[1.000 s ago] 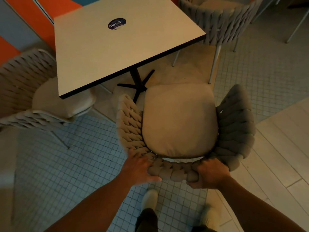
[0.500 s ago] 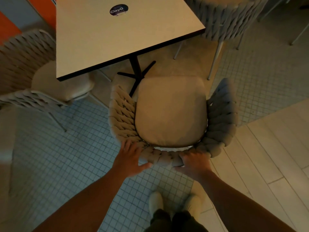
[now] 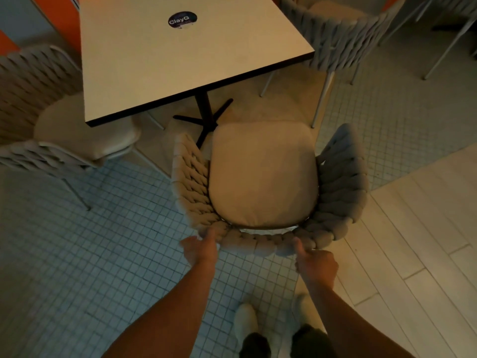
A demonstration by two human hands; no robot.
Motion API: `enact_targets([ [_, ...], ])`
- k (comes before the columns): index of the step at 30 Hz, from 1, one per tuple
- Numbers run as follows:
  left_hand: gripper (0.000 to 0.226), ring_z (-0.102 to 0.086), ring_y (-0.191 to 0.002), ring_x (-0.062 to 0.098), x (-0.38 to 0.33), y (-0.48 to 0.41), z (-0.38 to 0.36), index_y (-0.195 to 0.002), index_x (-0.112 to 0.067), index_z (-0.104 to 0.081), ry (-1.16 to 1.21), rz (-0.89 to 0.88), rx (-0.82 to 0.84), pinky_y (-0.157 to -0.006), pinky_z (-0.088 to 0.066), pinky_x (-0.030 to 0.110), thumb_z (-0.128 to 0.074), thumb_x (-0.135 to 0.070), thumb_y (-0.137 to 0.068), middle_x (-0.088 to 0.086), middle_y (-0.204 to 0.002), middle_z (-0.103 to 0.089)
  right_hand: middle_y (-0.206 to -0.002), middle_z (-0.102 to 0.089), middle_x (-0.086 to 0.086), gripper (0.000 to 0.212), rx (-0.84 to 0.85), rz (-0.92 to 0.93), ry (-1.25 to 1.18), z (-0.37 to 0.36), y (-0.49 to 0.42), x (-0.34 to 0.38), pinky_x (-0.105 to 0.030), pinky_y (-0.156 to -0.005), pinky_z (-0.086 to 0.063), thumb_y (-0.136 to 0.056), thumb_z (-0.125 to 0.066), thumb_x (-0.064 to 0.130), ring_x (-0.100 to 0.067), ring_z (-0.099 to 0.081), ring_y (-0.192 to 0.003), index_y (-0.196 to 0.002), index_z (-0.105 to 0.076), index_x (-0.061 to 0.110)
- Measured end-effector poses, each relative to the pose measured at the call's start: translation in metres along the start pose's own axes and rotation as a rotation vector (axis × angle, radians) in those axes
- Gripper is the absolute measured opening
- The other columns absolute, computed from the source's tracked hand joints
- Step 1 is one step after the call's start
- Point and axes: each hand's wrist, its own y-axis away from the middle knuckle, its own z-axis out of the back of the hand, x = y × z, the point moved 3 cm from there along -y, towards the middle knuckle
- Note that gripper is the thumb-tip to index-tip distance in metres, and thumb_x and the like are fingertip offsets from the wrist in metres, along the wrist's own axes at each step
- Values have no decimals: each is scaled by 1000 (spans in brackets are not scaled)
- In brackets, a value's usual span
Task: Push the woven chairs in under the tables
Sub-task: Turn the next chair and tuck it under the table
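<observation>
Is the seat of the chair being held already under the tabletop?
No. The cushion of the woven chair lies fully in view, clear of the table edge, with both hands on the backrest.

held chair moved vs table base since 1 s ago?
Yes. The woven chair has slid forward: its seat front now nearly meets the table base, under the left hand and right hand.

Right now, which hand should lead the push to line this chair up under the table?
Probably the right hand. The woven chair sits to the right of the table's black pedestal, so it must swing left. The left hand grips the backrest's other end and can steady it.
</observation>
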Motion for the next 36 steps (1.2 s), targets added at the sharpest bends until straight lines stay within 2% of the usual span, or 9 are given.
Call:
enact_targets([
  [3,53,-71,-91,34,2,-8,-11,-121,-3,-58,229,221,224,-67,-63,47,-82,-29,-81,18,-107,-66,-71,-72,-19,58,161,-506,-532,-8,3,1,-47,-71,-63,-80,-75,56,-34,-73,-64,-77,-65,-1],
  [6,61,-65,-107,41,-1,-8,-24,-129,-10,-56,261,245,315,-74,-62,57,-85,-27,-78,15,-120,-59,-98,-70,-26,44,315,-594,-860,-21,-7,8,-55,-75,-61,-86,-76,39,-42,-72,-86,-98,-58,0],
  [9,71,-63,-112,42,3,-13,-30,-138,-23,-51,281,255,322,-66,-61,61,-87,-20,-76,14,-130,-58,-111,-60,-18,40,399,-612,-1037,-33,-22,8,-55,-75,-60,-91,-72,27,-41,-66,-97,-121,-53,7],
  [15,60,-67,-107,38,7,-12,-31,-137,-22,-56,289,208,349,-60,-62,51,-75,-3,-84,17,-126,-65,-117,-55,-20,32,464,-597,-1027,-35,-33,5,-62,-79,-58,-90,-69,11,-44,-62,-103,-118,-54,9],
  [21,57,-67,-98,36,13,4,-35,-137,-19,-55,299,208,319,-52,-60,46,-70,3,-87,19,-126,-64,-115,-55,-20,24,466,-588,-941,-21,-41,3,-64,-76,-58,-91,-70,14,-46,-62,-104,-109,-55,9],
  [26,58,-65,-106,41,34,20,-41,-138,-18,-54,392,261,286,-59,-60,51,-70,3,-86,21,-126,-63,-121,-53,-22,34,457,-544,-874,-1,-53,4,-59,-71,-58,-92,-69,12,-48,-61,-105,-121,-54,4],
  [30,59,-67,-104,42,49,32,-55,-136,-18,-55,501,282,255,-62,-60,55,-73,4,-84,23,-127,-63,-102,-52,-20,25,496,-513,-820,16,-72,10,-66,-88,-52,-95,-64,9,-50,-57,-106,-115,-49,7],
  [32,59,-67,-104,42,51,36,-61,-136,-17,-55,536,277,244,-62,-60,56,-71,5,-84,23,-127,-64,-97,-52,-19,21,520,-492,-790,20,-80,13,-66,-89,-51,-96,-63,9,-50,-56,-103,-112,-50,7],
  [36,58,-67,-104,43,45,39,-70,-135,-20,-55,571,255,228,-67,-60,61,-73,2,-85,23,-126,-64,-107,-51,-20,24,561,-447,-772,26,-92,20,-63,-83,-53,-95,-64,9,-49,-57,-103,-115,-50,9],
])
